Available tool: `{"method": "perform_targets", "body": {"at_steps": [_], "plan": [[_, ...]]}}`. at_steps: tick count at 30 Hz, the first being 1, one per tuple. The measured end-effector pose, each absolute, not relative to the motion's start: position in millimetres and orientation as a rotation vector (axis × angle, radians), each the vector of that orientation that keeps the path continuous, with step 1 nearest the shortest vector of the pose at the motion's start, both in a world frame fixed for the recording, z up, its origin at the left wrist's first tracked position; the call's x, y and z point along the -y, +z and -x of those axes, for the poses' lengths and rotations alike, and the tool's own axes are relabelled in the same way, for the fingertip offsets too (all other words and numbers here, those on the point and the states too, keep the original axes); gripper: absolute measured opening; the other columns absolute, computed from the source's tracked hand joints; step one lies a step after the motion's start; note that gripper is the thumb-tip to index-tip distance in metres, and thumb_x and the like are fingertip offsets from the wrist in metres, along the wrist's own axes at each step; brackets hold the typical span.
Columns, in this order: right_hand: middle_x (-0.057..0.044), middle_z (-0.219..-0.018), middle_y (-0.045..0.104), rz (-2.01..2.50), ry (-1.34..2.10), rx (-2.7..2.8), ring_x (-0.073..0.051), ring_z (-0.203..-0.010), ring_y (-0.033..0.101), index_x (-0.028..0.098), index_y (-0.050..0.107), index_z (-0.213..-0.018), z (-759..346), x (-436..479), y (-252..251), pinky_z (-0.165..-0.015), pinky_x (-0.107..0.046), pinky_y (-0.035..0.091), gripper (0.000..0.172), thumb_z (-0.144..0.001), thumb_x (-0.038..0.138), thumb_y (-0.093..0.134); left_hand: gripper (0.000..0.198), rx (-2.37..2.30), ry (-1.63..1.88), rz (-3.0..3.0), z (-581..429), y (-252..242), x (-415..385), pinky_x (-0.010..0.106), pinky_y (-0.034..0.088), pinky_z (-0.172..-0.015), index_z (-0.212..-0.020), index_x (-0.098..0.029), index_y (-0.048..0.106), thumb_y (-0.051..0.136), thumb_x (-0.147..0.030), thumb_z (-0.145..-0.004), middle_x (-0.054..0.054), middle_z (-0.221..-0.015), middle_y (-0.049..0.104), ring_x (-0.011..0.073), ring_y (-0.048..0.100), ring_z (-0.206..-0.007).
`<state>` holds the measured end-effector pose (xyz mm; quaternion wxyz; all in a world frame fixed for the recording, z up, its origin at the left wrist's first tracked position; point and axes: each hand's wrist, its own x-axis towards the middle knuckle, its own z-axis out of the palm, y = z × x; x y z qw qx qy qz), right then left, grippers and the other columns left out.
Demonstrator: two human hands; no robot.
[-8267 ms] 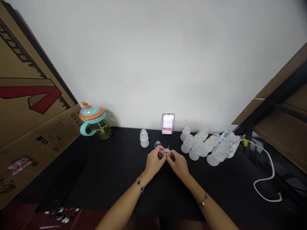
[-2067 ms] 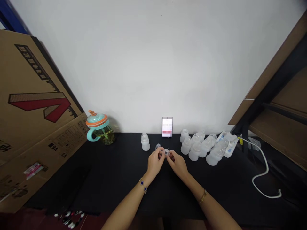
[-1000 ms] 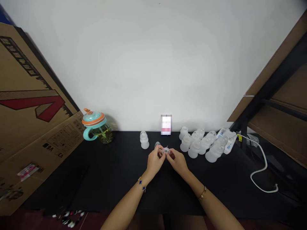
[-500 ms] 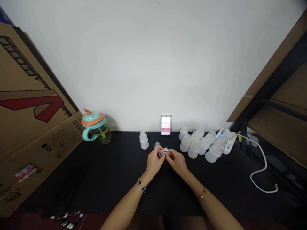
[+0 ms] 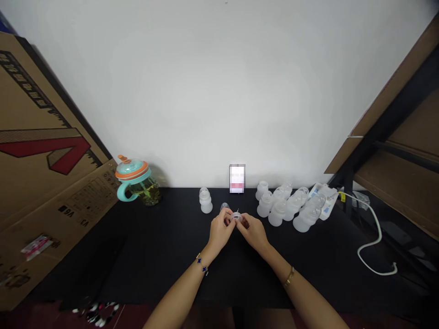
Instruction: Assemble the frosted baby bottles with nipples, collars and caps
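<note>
Near the middle of the black table, my left hand (image 5: 219,230) and my right hand (image 5: 254,232) pinch a small clear plastic ring (image 5: 236,217) from both sides. Its lower part is partly hidden by my fingers. Just behind my left fingertips lies a small clear cap (image 5: 224,206), partly covered. A frosted bottle (image 5: 206,202) with a clear top stands behind and left of my hands. To the right stands a group of several frosted bottles (image 5: 277,213), most with clear domed tops.
A teal and orange lidded jug (image 5: 138,182) stands at the left by a cardboard box (image 5: 44,151). A lit phone (image 5: 237,178) leans on the wall. At the right are a white packet (image 5: 328,201) and a white cable (image 5: 379,234).
</note>
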<state>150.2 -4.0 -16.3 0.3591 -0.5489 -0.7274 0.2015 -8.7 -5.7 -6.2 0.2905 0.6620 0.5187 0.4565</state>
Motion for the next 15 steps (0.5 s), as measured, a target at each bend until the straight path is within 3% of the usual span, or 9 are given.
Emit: {"method": "perform_targets", "body": {"at_steps": [9,15], "plan": [[0.001,-0.066,0.064,1.472,0.531,1.876,-0.016,-0.058,0.059,0.022,0.066,-0.082,-149.9,3.2,-15.9,-0.055,-0.025,0.037,0.023,-0.092,0.04,0.055,0.011,-1.456,1.175,-1.869,9.1,-6.4,5.8,0.024,0.042,-0.065,-0.096,-0.026,0.062,0.056,-0.023,-0.087,-0.005,-0.072,0.063,0.0147,0.059,-0.068],[0.001,-0.071,0.067,1.451,0.539,1.885,-0.016,-0.062,0.061,0.024,0.07,-0.093,-153.5,-0.9,-17.5,-0.057,-0.024,0.041,0.017,-0.09,0.037,0.059,0.02,-1.606,1.12,-2.041,8.4,-4.2,9.3,0.028,0.046,-0.072,-0.105,-0.027,0.066,0.055,-0.02,-0.09,0.001,-0.091,0.069,0.0186,0.061,-0.081]]}}
